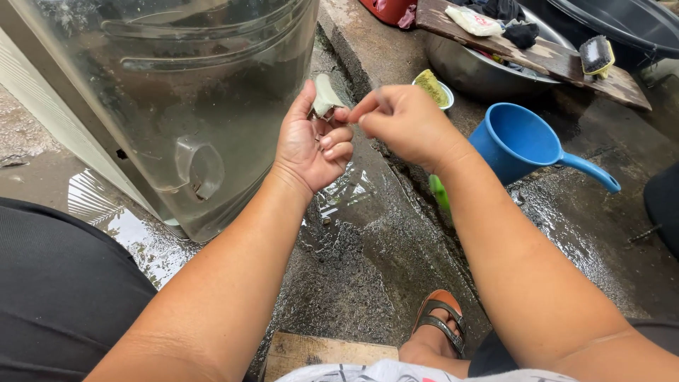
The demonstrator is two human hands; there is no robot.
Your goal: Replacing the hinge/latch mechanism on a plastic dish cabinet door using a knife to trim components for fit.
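Sitting over wet concrete floor (368, 262), a person holds a small pale green scrap (326, 95) in the left hand (311, 145), fingers curled around it. The right hand (403, 120) meets it, fingers pinched together at the scrap's edge. A clear plastic tub (177, 92) stands left, a blue scoop (523, 141) right.

Clear bin (177, 106): top cut by frame edge. Steel basin (481, 71): mostly hidden under wooden board (537, 53). Small pale piece (325, 95) in left hand (311, 145): kind unclear. Right hand (403, 120) fingertips blurred. Green item (440, 194) largely hidden behind right forearm.
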